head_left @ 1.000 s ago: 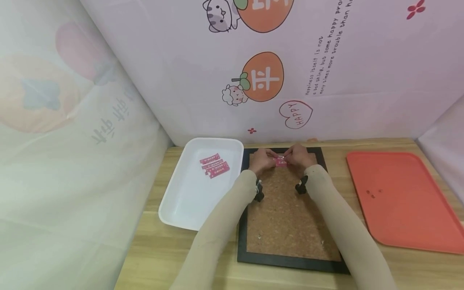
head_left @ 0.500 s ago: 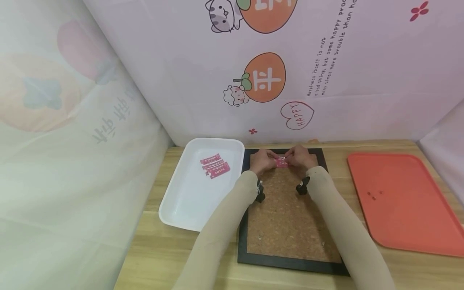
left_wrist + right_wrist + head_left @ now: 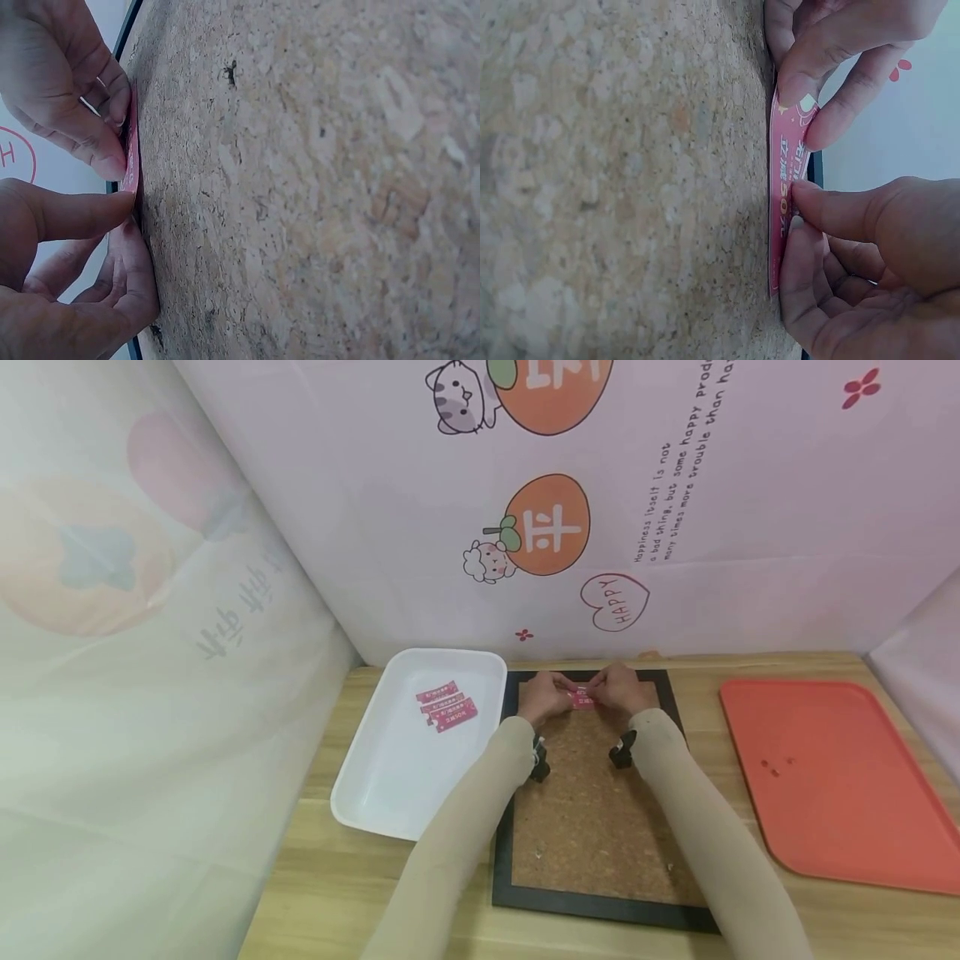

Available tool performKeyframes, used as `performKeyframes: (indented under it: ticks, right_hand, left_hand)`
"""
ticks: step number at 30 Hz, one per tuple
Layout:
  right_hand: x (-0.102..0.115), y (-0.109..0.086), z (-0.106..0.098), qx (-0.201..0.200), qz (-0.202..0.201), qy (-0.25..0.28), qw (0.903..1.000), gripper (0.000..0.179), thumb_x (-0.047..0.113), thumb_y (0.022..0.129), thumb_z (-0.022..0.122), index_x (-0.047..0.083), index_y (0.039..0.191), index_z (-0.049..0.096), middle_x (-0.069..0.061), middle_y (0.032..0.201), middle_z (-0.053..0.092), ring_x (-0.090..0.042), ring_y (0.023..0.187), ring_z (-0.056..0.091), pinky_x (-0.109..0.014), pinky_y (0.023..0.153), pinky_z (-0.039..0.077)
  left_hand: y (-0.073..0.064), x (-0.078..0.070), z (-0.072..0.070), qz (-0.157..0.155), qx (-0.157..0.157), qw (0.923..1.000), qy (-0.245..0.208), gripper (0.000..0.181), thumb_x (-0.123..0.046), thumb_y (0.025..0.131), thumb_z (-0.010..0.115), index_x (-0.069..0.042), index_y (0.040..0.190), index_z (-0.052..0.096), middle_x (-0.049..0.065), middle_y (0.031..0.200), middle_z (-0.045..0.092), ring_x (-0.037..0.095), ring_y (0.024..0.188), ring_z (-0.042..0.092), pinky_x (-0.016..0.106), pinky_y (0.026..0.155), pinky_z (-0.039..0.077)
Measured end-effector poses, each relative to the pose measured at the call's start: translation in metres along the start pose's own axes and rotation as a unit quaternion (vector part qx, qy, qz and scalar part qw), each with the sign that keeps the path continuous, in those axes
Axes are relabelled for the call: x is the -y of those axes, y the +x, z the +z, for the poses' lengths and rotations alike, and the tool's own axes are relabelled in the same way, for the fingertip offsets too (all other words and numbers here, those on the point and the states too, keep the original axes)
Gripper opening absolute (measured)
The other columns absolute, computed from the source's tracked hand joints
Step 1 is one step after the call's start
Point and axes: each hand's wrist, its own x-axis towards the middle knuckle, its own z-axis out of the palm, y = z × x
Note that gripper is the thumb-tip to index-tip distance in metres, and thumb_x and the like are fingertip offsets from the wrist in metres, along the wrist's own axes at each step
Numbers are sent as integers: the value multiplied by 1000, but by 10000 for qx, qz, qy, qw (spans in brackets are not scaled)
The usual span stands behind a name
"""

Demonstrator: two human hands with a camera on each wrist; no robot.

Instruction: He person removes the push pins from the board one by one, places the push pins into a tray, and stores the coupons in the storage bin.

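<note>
A pink coupon (image 3: 784, 169) lies against the far end of the framed corkboard (image 3: 592, 810). At its left end, my left hand (image 3: 546, 695) grips the coupon between thumb and fingers. My right hand (image 3: 624, 687) has thumb and forefinger close together at the coupon's upper edge, pinching there; I cannot tell whether a small pin sits between those fingertips. In the right wrist view, the coupon's print shows between the two hands, and its right end reaches past the right thumb. The other fingers of both hands are bent near the frame's far side.
To the left stands a white tray (image 3: 390, 777) holding several pink coupons (image 3: 452, 714). A red tray (image 3: 847, 793) with a few tiny items (image 3: 775, 772) lies on the right. Small shiny bits (image 3: 538, 853) dot the board's near end. A printed cloth wall (image 3: 420, 602) rises behind.
Both hands stay at the coupon with only slight finger movement. The bright sliver at its upper edge shows less than before. The whole head view has shifted slightly.
</note>
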Motion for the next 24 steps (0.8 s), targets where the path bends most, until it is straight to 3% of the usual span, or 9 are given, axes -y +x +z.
performKeyframes:
  ticks: [9,17,24]
  right_hand:
    - [-2,1,1,112,-191,33,9997,29,10,102,57,-7,124,67,-27,123,66,-31,103,61,-36,84,53]
    - [-8,5,-1,219,-186,-47,9996,30,12,100,58,-8,122,67,-19,106,65,-26,91,58,-30,73,47]
    - [-9,8,1,222,-198,27,9996,30,11,101,57,-5,124,67,-20,110,64,-27,95,59,-31,77,48]
  left_hand:
    - [-2,0,2,66,-86,9999,98,26,-5,87,77,-11,113,79,5,107,76,13,89,64,28,79,57]
    - [0,1,1,53,-61,9999,69,25,-5,86,78,-12,110,79,5,102,75,12,84,63,25,72,54]
    - [1,3,1,73,-38,9999,63,24,-6,87,78,-12,110,79,6,104,76,13,86,64,27,76,57]
